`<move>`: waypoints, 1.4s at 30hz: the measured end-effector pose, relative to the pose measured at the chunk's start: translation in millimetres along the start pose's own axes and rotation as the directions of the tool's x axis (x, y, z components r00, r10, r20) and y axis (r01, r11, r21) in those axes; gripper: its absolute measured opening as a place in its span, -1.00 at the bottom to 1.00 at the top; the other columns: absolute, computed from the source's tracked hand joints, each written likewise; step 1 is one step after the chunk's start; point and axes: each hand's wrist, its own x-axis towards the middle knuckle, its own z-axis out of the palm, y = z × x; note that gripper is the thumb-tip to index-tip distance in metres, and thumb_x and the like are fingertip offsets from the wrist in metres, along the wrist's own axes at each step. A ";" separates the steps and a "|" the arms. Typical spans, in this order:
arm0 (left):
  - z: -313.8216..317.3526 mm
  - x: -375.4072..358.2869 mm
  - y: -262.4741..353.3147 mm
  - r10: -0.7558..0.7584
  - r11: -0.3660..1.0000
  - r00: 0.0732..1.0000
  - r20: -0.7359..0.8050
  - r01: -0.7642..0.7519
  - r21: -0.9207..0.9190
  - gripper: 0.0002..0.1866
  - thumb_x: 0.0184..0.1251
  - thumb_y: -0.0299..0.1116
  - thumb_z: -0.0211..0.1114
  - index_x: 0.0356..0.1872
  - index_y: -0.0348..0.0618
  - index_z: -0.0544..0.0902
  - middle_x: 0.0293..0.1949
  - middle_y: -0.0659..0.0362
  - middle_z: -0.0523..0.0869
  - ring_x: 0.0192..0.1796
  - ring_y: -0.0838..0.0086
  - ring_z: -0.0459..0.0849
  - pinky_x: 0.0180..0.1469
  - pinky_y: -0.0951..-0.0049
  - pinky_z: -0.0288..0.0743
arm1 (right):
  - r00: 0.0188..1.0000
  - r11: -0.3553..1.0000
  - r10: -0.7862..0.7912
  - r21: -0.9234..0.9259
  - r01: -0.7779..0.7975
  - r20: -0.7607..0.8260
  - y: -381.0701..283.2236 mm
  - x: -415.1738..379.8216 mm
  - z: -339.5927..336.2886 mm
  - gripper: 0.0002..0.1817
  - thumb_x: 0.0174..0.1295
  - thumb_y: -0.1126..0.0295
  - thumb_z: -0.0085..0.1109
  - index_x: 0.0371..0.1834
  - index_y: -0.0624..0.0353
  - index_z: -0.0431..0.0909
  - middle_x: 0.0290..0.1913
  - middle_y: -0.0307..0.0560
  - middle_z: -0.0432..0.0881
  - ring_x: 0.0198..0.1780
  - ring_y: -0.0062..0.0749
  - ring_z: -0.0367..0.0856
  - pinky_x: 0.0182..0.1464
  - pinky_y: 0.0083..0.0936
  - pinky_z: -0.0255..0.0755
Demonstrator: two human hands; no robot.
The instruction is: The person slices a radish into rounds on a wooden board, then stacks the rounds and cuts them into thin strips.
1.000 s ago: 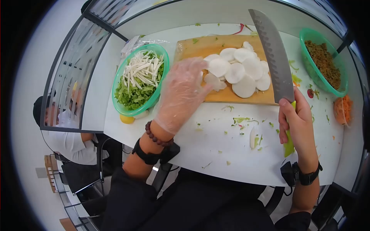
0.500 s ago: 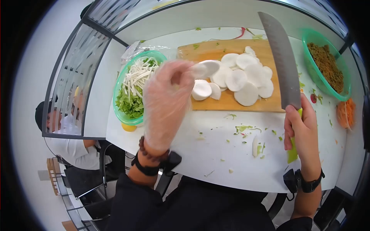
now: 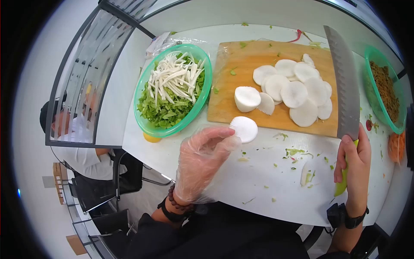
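Between the thumb and fingers of my left hand (image 3: 205, 159), in a clear plastic glove, is a round white radish slice (image 3: 245, 129), just off the front edge of the wooden cutting board (image 3: 233, 86). My bare right hand (image 3: 354, 159) grips the green handle of a large kitchen knife (image 3: 345, 82), its blade pointing away over the board's right edge. On the board lies a loose pile of thin white radish slices (image 3: 297, 93). A thick radish end piece (image 3: 247, 99) sits at the pile's left, beside a half-round slice.
Left of the board stands a green basket (image 3: 208, 82) of chopped greens and white strips. At the far right are a green bowl (image 3: 370, 60) of brown crumbly food and shredded carrot (image 3: 395, 147). Vegetable scraps litter the table. A seated person (image 3: 88, 162) is at left.
My left hand has come down and toward me with the radish slice, off the board. The knife stays in my right hand. The view has shifted, showing more of the green basket.
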 end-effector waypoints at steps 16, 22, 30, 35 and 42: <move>3.9 11.2 -11.7 -0.182 0.960 0.973 0.139 0.206 -0.189 -0.67 0.33 -0.44 0.35 0.07 -0.28 0.54 -0.20 0.22 0.67 -0.25 0.63 0.56 -0.14 0.58 0.49 | 1.000 1.000 0.019 -0.019 -0.019 0.006 2.1 2.3 0.4 -0.70 0.42 0.35 -0.01 0.13 0.24 0.35 -0.69 -0.35 0.23 -0.78 -0.72 0.11 -0.77 -0.68 0.11; 2.7 8.5 -17.6 -0.209 0.959 0.969 0.128 0.229 -0.167 -0.70 0.36 -0.35 0.34 0.01 -0.27 0.57 -0.22 0.22 0.67 -0.26 0.60 0.59 -0.11 0.54 0.49 | 0.999 0.999 0.019 -0.046 -0.021 -0.046 1.4 0.1 5.4 -0.68 0.41 0.35 -0.01 0.16 0.24 0.35 -0.70 -0.36 0.23 -0.78 -0.72 0.11 -0.77 -0.69 0.11; 3.5 5.2 -9.1 -0.260 0.847 0.938 0.228 0.335 -0.413 -0.61 0.42 -0.25 0.26 0.12 -0.29 0.50 -0.17 0.18 0.64 -0.15 0.49 0.64 -0.06 0.42 0.53 | 0.999 0.997 0.013 -0.072 -0.016 -0.050 1.7 -0.1 7.3 -0.68 0.41 0.35 -0.01 0.15 0.24 0.36 -0.71 -0.37 0.23 -0.79 -0.74 0.12 -0.76 -0.71 0.12; 2.3 3.9 -0.7 -0.252 0.702 0.889 0.383 0.440 -0.560 -0.35 0.38 -0.13 0.25 0.36 -0.30 0.30 0.16 0.03 0.56 0.17 0.20 0.62 0.14 0.29 0.56 | 0.999 0.997 0.017 -0.078 -0.020 -0.036 4.1 0.5 7.8 -0.63 0.42 0.33 -0.01 0.21 0.25 0.34 -0.70 -0.38 0.23 -0.79 -0.74 0.12 -0.76 -0.71 0.13; -1.9 7.0 1.5 -0.139 0.564 0.848 0.511 0.492 -0.663 -0.20 0.29 -0.06 0.31 0.43 -0.24 0.18 0.43 -0.23 0.20 0.34 -0.10 0.44 0.11 0.19 0.66 | 0.997 0.995 0.020 -0.096 -0.027 -0.068 8.9 0.1 8.7 -0.56 0.42 0.32 0.00 0.30 0.27 0.30 -0.69 -0.37 0.25 -0.78 -0.74 0.12 -0.76 -0.71 0.13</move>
